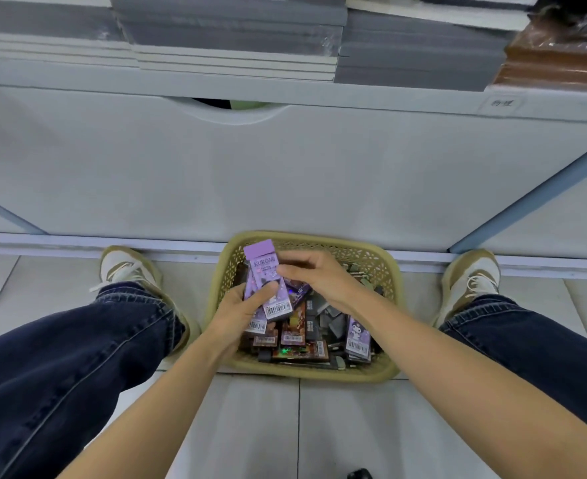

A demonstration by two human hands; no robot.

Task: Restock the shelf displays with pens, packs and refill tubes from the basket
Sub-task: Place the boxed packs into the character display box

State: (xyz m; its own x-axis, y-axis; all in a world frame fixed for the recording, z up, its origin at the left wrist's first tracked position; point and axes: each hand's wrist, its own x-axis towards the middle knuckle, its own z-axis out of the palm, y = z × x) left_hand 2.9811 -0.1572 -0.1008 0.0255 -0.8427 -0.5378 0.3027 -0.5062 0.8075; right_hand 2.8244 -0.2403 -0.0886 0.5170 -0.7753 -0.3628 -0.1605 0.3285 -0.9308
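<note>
At lower centre of the frame a tan basket (385,267) sits on the tiled floor (337,426) between 2 shoes (126,267), filled with loose packs (294,335). Over its left part the left hand (237,312) grasps a small stack of purple packs (266,274), thumb curled across the front. The right hand (319,274) pinches the top one's right edge with curled fingers. Across the upper frame lie stacked notebooks (237,39).

bright even light; soft shadows; wide-angle edge bending; slight blur
</note>
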